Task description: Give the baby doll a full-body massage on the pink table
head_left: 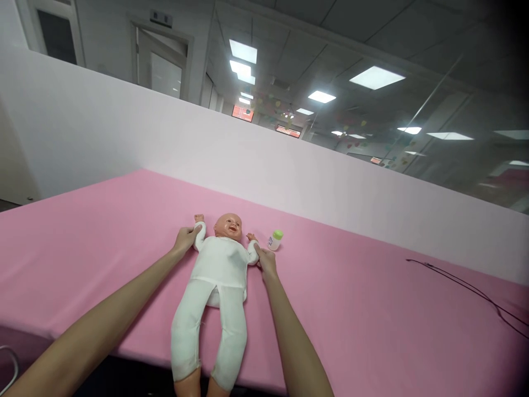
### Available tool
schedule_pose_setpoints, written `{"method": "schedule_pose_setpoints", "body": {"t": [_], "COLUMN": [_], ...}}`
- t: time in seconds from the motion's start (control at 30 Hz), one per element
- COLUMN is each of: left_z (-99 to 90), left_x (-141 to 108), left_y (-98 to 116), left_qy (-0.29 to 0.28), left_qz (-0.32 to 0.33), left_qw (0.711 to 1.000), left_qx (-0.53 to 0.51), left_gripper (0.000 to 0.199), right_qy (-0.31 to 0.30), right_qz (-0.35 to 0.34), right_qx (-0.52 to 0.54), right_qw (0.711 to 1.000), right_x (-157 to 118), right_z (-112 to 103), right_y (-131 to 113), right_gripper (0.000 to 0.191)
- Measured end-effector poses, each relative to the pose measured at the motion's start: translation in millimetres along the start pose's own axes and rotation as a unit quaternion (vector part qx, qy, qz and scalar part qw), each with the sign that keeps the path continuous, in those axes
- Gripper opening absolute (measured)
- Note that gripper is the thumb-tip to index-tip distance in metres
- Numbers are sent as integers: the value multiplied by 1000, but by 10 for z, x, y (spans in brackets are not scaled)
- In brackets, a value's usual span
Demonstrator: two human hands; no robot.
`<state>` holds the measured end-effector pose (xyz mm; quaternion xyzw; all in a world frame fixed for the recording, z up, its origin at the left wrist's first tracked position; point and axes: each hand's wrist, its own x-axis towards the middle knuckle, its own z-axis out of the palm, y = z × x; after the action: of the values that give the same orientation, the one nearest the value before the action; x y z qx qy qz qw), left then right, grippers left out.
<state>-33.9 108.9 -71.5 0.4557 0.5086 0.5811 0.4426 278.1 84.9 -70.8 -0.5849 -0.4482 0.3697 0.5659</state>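
Note:
A baby doll [219,262] in a white cloth top and trousers lies face up on the pink table cover [351,286], its head away from me and its feet over the near edge. Closed round the doll's sleeved arm on the left side is my left hand [186,239]. My right hand [266,260] grips the other sleeved arm, below the doll's small hand. Both doll arms are bent upward beside its head. Just beyond my right hand stands a small clear bottle with a green cap [275,240].
A thin black cable [458,283] lies on the pink cover at the right. Behind the table runs a low white wall [289,165] with glass above it. Part of a white curved object [12,364] shows at the lower left edge.

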Motion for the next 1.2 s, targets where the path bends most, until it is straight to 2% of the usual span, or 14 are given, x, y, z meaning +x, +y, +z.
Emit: {"method": "schedule_pose_setpoints", "body": {"t": [0.07, 0.17, 0.23, 0.33, 0.43, 0.53, 0.63, 0.73, 0.8, 0.87, 0.97, 1.07, 1.13, 1.2], "left_z": [-12, -52, -96, -198, -351, -517, -628, -659, -637, -577, -418, -250, -181, -153], "left_x": [25, 48, 55, 56, 39, -9, -73, -130, -157, -173, -172, -138, -105, -71], "left_y": [-18, -15, 4, 75, 209, 363, 465, 502, 506, 498, 439, 292, 166, 58], "left_qy": [-26, -13, -15, -84, -144, -236, -345, -383, -381, -348, -233, -120, -66, -39], "left_qz": [9, 5, 1, 9, 40, 87, 114, 99, 94, 94, 77, 61, 61, 65], "left_qw": [996, 978, 975, 992, 989, 968, 925, 900, 902, 921, 968, 991, 996, 994], "left_qx": [82, 209, 223, 97, -8, 24, 114, 181, 182, 145, 49, -20, 8, 81], "left_gripper": [55, 52, 49, 44, 50, 36, 17, 18, 17, 15, 31, 50, 47, 48], "right_qy": [-14, -12, -28, -75, -130, -200, -299, -377, -376, -332, -226, -142, -95, -66], "right_qz": [38, 43, 46, 36, 11, -12, -41, -70, -84, -88, -71, -31, -7, 8], "right_qx": [-37, -60, -22, 84, 152, 133, 35, -44, -46, -17, 53, 93, 75, 38], "right_qw": [999, 997, 998, 993, 980, 971, 953, 923, 922, 939, 970, 985, 993, 997], "right_x": [21, 30, 34, 30, -19, -103, -162, -183, -192, -205, -214, -193, -167, -138], "right_z": [6, 43, 48, -42, -235, -424, -526, -543, -523, -472, -328, -145, -46, 12], "right_y": [18, 11, -11, -78, -172, -247, -265, -252, -253, -262, -263, -206, -142, -83], "right_gripper": [56, 56, 51, 44, 49, 41, 20, 14, 14, 18, 32, 46, 47, 49]}}
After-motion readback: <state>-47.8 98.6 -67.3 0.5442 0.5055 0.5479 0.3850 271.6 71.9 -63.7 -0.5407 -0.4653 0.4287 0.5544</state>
